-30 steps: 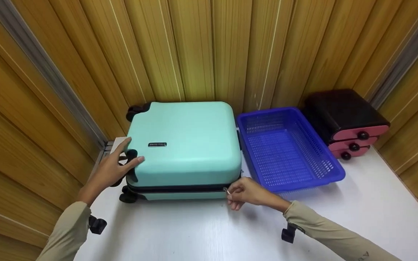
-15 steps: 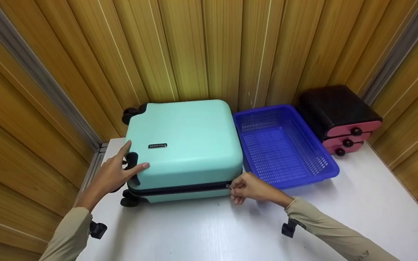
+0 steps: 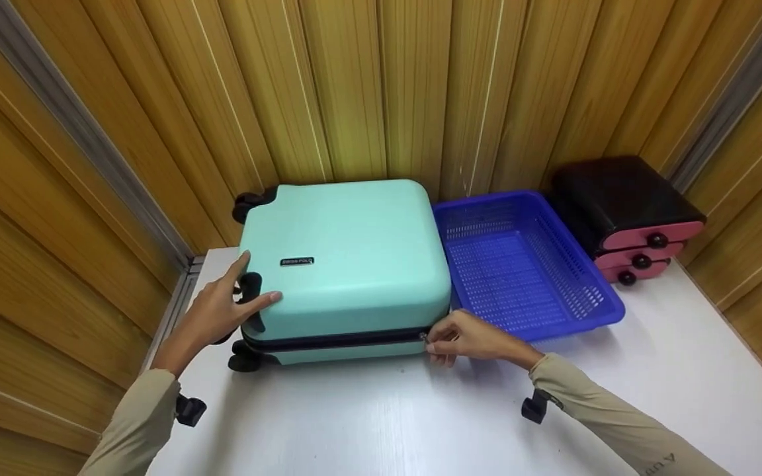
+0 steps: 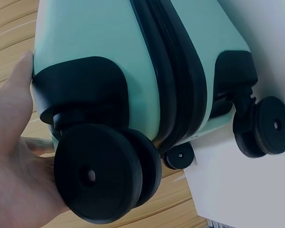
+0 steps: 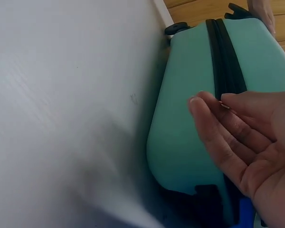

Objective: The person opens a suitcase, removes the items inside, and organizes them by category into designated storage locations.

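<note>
In the head view, a mint-green hard-shell suitcase [image 3: 354, 238] lies flat at the centre of the frame on a white tabletop [image 3: 354, 423], with the left hand [image 3: 212, 311] spread wide against its lower-left corner, the right hand [image 3: 465, 336] pinching the metal zipper pull [image 3: 423, 337] at its lower-right corner, and a blue plastic basket [image 3: 573, 326] just right of it. The left wrist view shows that palm at far left, beside a black twin wheel [image 4: 99, 173] at lower centre. In the right wrist view, thumb and forefinger pinch the pull right of centre, against the suitcase's black zipper [image 5: 224, 59].
</note>
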Demonstrator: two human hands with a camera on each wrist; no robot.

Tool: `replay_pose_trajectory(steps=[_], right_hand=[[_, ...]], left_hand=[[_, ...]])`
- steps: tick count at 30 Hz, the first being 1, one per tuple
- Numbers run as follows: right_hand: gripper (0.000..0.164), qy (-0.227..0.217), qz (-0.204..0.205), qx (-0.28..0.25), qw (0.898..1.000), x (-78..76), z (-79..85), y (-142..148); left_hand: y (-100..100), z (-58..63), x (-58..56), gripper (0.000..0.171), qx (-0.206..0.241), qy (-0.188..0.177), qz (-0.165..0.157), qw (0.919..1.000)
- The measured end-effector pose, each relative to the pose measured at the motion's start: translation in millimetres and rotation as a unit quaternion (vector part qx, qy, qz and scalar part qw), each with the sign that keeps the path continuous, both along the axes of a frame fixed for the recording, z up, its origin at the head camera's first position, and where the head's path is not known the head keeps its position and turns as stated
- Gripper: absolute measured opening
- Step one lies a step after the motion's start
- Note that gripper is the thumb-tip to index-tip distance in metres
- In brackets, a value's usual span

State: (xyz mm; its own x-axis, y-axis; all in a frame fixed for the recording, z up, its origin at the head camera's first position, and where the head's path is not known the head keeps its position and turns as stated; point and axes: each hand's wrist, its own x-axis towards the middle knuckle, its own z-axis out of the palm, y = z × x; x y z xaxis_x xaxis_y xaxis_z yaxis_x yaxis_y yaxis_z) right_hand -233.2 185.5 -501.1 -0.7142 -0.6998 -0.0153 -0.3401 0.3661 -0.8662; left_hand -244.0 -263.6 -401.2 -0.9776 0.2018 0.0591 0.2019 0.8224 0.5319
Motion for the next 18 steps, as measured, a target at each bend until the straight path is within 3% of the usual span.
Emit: replay_pose_trajectory(steps=[11,15,18], right_hand=[[0.01,0.082,-0.07,-0.039,0.993,2.9,-11.7,-16.0],[0.013,0.031,-0.08,-0.05,0.995,11.4,-7.8,-22.6],[0.013,-0.006,-0.079,-0.052,0.995,18.3,-3.0,-23.2]], left_hand=[[-4.7,3.5,4.4,0.109,0.006,0.001,0.014,0.9999],[-5.7,1.5,5.0,0.11,0.006,-0.009,0.018,0.9998],[-2.7,-0.6,3.2,0.107,0.009,-0.009,0.001,0.9999]])
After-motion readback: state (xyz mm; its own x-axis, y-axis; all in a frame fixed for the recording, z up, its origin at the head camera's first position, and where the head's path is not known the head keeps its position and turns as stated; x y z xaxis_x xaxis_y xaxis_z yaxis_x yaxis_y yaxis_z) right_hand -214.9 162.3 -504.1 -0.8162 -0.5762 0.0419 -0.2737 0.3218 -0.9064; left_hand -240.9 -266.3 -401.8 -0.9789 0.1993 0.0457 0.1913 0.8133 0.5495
